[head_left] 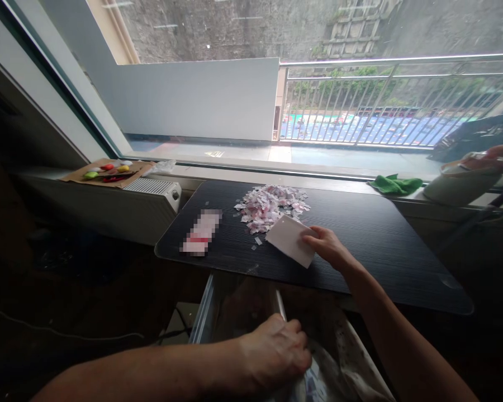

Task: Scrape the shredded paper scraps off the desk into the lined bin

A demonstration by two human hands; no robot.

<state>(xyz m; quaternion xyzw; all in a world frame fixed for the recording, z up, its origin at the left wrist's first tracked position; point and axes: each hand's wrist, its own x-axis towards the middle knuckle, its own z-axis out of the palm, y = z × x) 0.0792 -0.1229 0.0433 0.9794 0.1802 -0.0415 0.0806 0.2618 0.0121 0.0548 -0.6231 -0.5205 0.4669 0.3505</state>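
Observation:
My right hand (pixel 322 244) pinches the right edge of a white card (pixel 288 239), which is tilted over the dark table (pixel 369 240). The card's far edge is at the near side of a heap of small pinkish-white paper scraps (pixel 268 205). A few loose scraps lie just left of the card. Below the table's front edge, my left hand (pixel 276 349) is closed on the rim of a transparent plastic bag (pixel 324 357). Its fingertips are mostly hidden. Small pieces inside the bag are hard to make out.
A blurred pink-and-white strip (pixel 202 233) lies on the table's left side. Beyond the table is a window sill with a green cloth (pixel 396 184) and a pale bucket (pixel 461 181). To the left, a cardboard sheet (pixel 109 172) with colourful items rests by a white radiator (pixel 155 188).

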